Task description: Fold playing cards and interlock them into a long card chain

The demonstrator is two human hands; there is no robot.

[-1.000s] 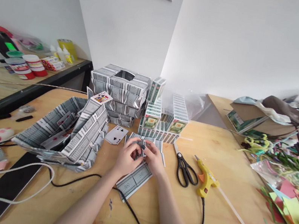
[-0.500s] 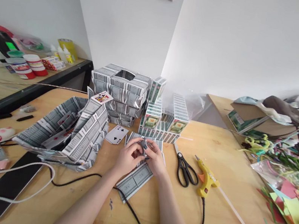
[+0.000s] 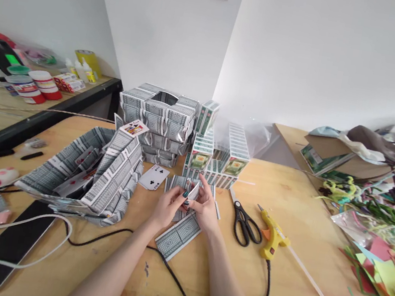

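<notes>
Between my two hands is a small folded playing card [image 3: 193, 191], its white edge turned up. My left hand [image 3: 169, 205] pinches it from the left, thumb and fingers close together. From the other side my right hand [image 3: 206, 210] grips it with the thumb, while the index finger points upward. Beneath the hands lies a patterned strip of joined cards [image 3: 178, 236], and another patterned card panel [image 3: 175, 183] sits just behind, partly hidden by my fingers. A few loose playing cards [image 3: 153, 178] rest face up to the left.
Left stands an open basket made of cards [image 3: 112, 179]; behind it is a stacked card box [image 3: 155, 115]. Card packs [image 3: 201, 161] stand at the back. Black scissors [image 3: 245, 224] and a yellow glue gun [image 3: 274, 236] lie right, its black cord crossing under my arms.
The card between my hands has been turned, so its white edge now shows. My right index finger has lifted and straightened; the hands stay in about the same place.
</notes>
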